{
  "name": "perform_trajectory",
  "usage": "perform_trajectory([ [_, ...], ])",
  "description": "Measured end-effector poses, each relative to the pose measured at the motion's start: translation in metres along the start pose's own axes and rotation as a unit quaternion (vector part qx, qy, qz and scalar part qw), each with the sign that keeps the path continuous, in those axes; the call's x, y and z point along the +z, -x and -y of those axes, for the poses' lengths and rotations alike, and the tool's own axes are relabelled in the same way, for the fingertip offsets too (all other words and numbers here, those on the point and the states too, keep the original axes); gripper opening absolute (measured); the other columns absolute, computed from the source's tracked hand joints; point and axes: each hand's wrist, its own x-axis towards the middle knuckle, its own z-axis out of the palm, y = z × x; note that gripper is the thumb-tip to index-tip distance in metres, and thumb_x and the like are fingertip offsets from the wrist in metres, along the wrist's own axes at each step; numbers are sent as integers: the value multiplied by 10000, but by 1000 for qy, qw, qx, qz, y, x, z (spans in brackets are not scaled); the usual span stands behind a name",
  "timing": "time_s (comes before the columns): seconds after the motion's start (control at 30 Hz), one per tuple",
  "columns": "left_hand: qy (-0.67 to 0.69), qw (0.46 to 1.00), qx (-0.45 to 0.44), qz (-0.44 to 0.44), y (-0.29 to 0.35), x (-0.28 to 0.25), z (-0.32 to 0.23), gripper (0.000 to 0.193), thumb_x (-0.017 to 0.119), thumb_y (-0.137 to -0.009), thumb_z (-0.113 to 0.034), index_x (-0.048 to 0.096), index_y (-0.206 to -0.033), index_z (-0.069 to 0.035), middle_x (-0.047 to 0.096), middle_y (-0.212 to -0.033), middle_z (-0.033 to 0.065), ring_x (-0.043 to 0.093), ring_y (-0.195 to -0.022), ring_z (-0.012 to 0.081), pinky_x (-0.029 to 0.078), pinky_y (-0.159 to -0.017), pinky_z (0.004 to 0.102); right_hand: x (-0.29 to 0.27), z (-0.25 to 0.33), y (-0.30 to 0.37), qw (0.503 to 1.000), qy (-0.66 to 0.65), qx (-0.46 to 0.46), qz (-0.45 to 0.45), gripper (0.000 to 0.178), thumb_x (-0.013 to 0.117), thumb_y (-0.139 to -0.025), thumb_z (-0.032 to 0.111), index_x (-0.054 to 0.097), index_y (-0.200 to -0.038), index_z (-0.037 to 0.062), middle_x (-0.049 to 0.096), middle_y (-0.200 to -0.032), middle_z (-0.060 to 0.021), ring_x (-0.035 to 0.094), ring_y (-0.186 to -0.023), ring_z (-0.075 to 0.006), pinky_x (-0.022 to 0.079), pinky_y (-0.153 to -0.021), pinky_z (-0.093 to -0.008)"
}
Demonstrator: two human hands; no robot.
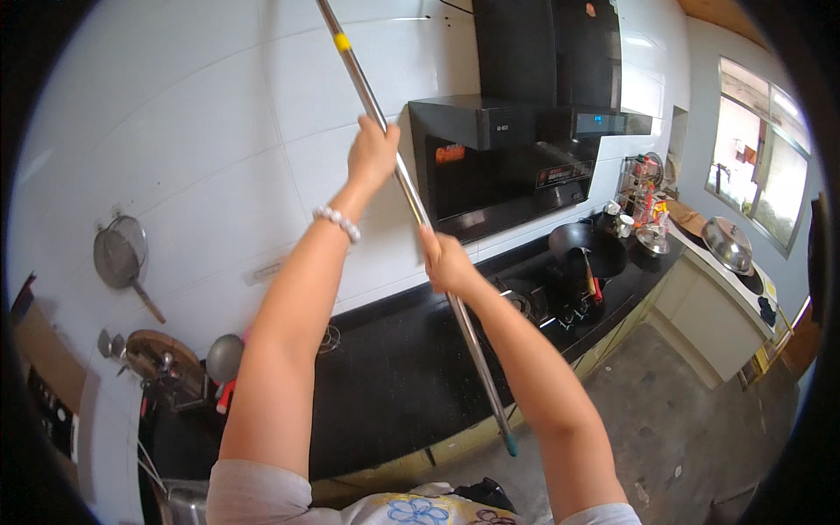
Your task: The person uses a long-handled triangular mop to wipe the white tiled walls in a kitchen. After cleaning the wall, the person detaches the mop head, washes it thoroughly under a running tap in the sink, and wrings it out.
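A long silver metal pole (406, 182) with a yellow band and a green end cap slants across the view. Its upper end runs out of the picture at the top, so whatever it carries there is hidden. My left hand (372, 156), with a beaded bracelet on the wrist, is closed around the pole high up against the white tiled wall. Lower down, my right hand (446, 261) grips the same pole. The capped lower end hangs beyond the front edge of the black countertop (394, 394).
A black range hood (507, 166) juts from the wall right of the pole. Below it, a wok (591, 249) sits on the stove. Strainers (122, 249) hang at left above a round wooden board (162, 363). A metal lid (728, 243) rests on the right counter by the window.
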Motion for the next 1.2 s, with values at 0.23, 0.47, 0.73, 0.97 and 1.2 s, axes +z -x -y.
perform_trajectory([
  [0.23,22,995,-91,47,219,47,30,369,483,-887,-270,374,-1009,61,593,-709,240,586,-665,431,462,-578,503,10,-133,152,998,52,32,10,485,416,-937,417,557,-804,-27,556,-668,-226,568,-640,-389,432,-586,-431],
  [0.47,108,982,-140,64,324,60,14,315,488,-894,-263,361,-938,21,577,-693,261,574,-654,453,443,-559,517,-2,-193,240,989,139,56,-12,460,437,-932,402,534,-778,-20,560,-661,-261,569,-682,-457,435,-591,-478],
  [0.73,84,994,-66,13,119,-36,3,350,473,-884,-280,380,-950,50,580,-700,242,595,-676,412,466,-601,489,16,-10,117,996,-18,65,52,527,408,-937,470,512,-708,8,489,-527,-63,502,-471,-168,393,-456,-307],
  [0.97,2,999,-45,-17,-89,-141,-15,485,496,-836,-275,401,-1044,153,620,-794,270,644,-697,371,527,-661,422,57,147,-26,996,-62,-10,61,598,382,-911,558,409,-623,34,388,-473,-53,405,-360,-179,363,-356,-340],
  [1.2,-6,997,19,-72,-220,-207,-21,418,494,-836,-269,566,-833,143,621,-714,252,641,-569,319,533,-537,389,75,255,-112,996,-55,-48,53,582,407,-867,623,371,-673,75,327,-517,-28,324,-413,-158,355,-416,-327],
])
